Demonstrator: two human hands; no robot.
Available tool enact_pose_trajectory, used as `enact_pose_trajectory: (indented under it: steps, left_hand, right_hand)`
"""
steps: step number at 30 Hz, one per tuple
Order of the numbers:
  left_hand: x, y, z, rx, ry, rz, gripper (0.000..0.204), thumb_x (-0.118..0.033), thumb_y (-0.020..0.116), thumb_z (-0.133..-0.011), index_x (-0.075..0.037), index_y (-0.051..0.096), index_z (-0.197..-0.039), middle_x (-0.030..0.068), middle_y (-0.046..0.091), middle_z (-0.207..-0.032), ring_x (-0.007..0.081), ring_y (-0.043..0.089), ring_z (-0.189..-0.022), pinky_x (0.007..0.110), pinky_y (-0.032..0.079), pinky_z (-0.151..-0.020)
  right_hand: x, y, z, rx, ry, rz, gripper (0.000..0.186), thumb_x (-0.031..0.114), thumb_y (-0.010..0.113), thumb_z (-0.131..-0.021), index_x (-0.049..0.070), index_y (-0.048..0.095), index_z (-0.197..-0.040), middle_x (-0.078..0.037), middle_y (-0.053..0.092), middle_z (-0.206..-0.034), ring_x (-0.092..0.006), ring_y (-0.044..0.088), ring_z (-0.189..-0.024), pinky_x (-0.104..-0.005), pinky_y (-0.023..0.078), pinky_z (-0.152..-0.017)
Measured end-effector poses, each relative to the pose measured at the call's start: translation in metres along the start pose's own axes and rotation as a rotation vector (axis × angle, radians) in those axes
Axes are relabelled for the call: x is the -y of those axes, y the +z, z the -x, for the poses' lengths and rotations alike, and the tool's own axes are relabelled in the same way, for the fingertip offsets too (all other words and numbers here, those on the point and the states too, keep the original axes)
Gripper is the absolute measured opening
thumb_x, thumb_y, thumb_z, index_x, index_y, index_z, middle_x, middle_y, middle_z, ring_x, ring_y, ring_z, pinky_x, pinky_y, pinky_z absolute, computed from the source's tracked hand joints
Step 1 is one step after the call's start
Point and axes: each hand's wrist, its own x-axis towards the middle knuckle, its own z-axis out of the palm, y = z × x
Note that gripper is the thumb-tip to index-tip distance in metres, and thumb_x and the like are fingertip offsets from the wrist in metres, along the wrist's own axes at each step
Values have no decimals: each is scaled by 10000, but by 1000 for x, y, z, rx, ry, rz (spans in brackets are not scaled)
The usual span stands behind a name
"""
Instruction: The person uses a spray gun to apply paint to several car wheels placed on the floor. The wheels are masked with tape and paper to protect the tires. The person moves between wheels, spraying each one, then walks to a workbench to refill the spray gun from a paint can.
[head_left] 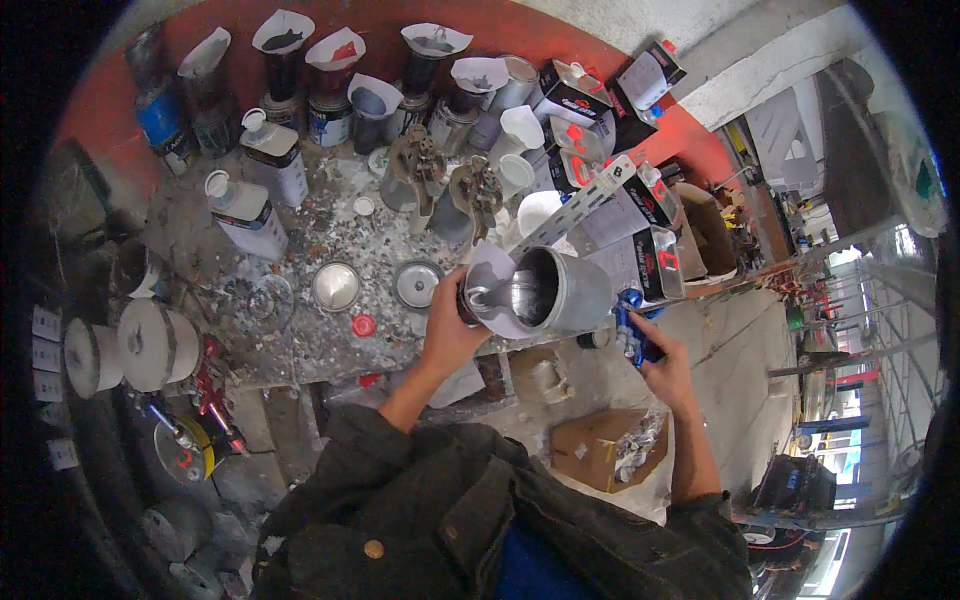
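My left hand point(450, 325) grips a small dark can with a white paper cone point(490, 290) and tips it into the open mouth of a metal cup point(555, 290). Silvery liquid shows inside the cup. My right hand point(655, 365) holds the blue handle of a spray gun point(632, 325) under that cup, to the right of the bench. Both hands are just in front of the paint-spattered bench point(330, 250).
Several paint cans with paper funnels point(285, 60) line the back of the bench. White bottles point(250, 205), two can lids point(337, 285), a red cap point(364, 325) and two spray guns point(420, 175) lie on it. A cardboard box point(600, 445) sits on the floor.
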Motion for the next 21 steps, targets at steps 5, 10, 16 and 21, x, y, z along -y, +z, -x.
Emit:
enact_pose_trajectory:
  steps: [5, 10, 16, 21]
  left_hand:
    - [6, 3, -3, 12, -58, 98, 935, -151, 935, -590, -11, 435, -1367, 192, 537, -1279, 354, 541, -1208, 420, 431, -1029]
    - [4, 2, -5, -4, -30, 90, 935, -132, 933, -586, -4, 435, -1367, 195, 538, -1274, 356, 549, -1199, 416, 450, -1009]
    - [4, 5, -3, -12, -13, 124, 938, -143, 939, -567, -13, 446, -1354, 183, 532, -1280, 360, 541, -1195, 424, 451, -1004]
    - [10, 6, -3, 9, -44, 112, 899, -132, 917, -585, -47, 451, -1349, 179, 536, -1264, 369, 536, -1186, 429, 444, -1002]
  right_hand:
    - [7, -8, -6, -43, -124, 77, 733, -138, 583, -680, 140, 628, -1357, -169, 711, -1182, -232, 694, -1048, -290, 498, -907]
    - [22, -21, -10, -64, -129, 190, 758, -135, 573, -668, 170, 625, -1360, -158, 715, -1070, -245, 694, -905, -305, 519, -839]
    - [45, -37, -14, -120, -226, 431, 807, -113, 624, -645, 238, 613, -1372, -110, 645, -884, -292, 644, -758, -381, 528, -721]
    - [66, -45, -26, -262, -519, 752, 755, -79, 677, -637, 240, 654, -1320, -75, 611, -866, -273, 612, -731, -376, 497, -625]
